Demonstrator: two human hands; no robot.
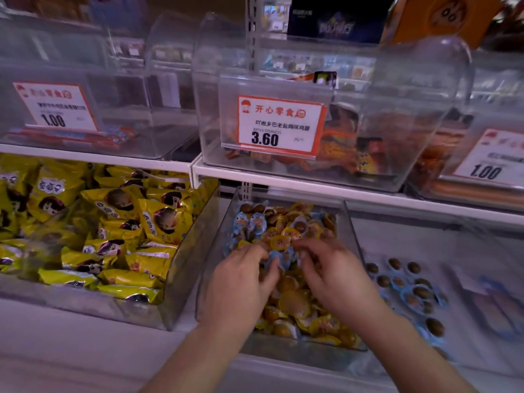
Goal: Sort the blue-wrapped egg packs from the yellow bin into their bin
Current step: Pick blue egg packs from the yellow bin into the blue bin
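Clear bin of yellow egg packs (pixel 295 304), lower centre, w/ blue-wrapped packs (pixel 251 224) left at its upper-left corner. Blue packs' bin (pixel 408 290), lower right, partly filled; job prob. well underway. Left hand (pixel 241 282) & right hand (pixel 334 276) close together, fingers curled on a blue pack (pixel 279 258).

- Centre price card (pixel 280 124) on clear upper bin: red header 开心零食, price 3.60; product line too small to trust
- Left price card (pixel 55 106): 1.00, rest blurred
- Right price card (pixel 493 158): 1.00, rest blurred
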